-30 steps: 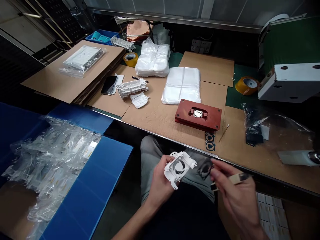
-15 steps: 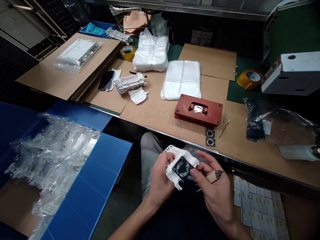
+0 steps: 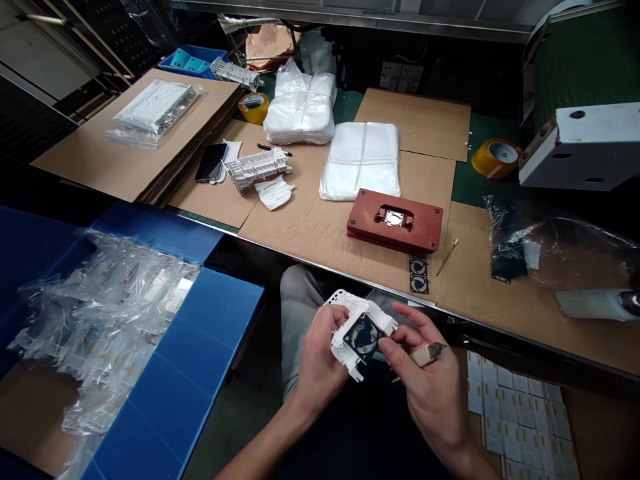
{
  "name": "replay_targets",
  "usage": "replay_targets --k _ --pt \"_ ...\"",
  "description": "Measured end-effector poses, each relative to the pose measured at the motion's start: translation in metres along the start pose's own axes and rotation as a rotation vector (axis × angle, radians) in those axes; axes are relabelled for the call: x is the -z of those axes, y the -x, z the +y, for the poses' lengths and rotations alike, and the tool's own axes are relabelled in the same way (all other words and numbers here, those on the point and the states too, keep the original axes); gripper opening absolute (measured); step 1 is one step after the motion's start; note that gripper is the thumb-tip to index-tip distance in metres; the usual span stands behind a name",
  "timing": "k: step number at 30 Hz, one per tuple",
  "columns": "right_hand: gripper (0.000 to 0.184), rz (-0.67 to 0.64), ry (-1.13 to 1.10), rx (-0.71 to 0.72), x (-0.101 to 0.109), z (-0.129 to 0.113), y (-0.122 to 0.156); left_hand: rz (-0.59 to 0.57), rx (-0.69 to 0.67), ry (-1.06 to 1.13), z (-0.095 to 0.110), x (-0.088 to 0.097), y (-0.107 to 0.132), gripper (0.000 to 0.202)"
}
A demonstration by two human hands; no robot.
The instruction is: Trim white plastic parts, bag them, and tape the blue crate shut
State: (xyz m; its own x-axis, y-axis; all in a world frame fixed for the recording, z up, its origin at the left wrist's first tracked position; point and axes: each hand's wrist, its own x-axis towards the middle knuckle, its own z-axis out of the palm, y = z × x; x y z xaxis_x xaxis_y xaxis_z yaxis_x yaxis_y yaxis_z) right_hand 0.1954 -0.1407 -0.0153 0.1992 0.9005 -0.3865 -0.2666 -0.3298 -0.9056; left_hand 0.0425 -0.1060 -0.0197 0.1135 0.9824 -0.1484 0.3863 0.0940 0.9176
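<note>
From the head camera, the person's left hand [image 3: 320,363] is closed around a white moulded plastic frame [image 3: 344,348], held above the lap and just short of the near bench edge. The frame has a round opening filled by a dark, fan-like disc [image 3: 363,338]. The right hand [image 3: 425,393] grasps a small tool [image 3: 423,356] with a beige handle and metal end, pinching it against the palm side, while its thumb and forefinger reach to the frame's right side. Grey trousers [image 3: 300,313] show below the frame, and nothing blocks the view of the hands.

To the left stands a blue corrugated bin [image 3: 200,333] heaped with clear plastic bags [image 3: 100,313]. Near right, below the bench, lie rows of white cards [image 3: 515,427] with yellow strips.

On the cardboard-covered bench [image 3: 295,233], a red-brown jig plate [image 3: 395,227] with a metal insert sits straight ahead, with a cotton swab [image 3: 447,259] just right of it. Farther back are a white bagged stack [image 3: 360,160], a phone [image 3: 211,162] and a white moulded part [image 3: 257,168]. A yellow tape roll [image 3: 495,159] and a white machine housing [image 3: 583,147] stand far right.
</note>
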Motion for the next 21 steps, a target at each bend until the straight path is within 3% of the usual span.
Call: replay_targets --k 21 --pt "0.052 0.031 0.176 0.058 0.0016 -0.0026 -0.0013 -0.006 0.006 0.015 0.0003 -0.0009 0.0009 0.021"
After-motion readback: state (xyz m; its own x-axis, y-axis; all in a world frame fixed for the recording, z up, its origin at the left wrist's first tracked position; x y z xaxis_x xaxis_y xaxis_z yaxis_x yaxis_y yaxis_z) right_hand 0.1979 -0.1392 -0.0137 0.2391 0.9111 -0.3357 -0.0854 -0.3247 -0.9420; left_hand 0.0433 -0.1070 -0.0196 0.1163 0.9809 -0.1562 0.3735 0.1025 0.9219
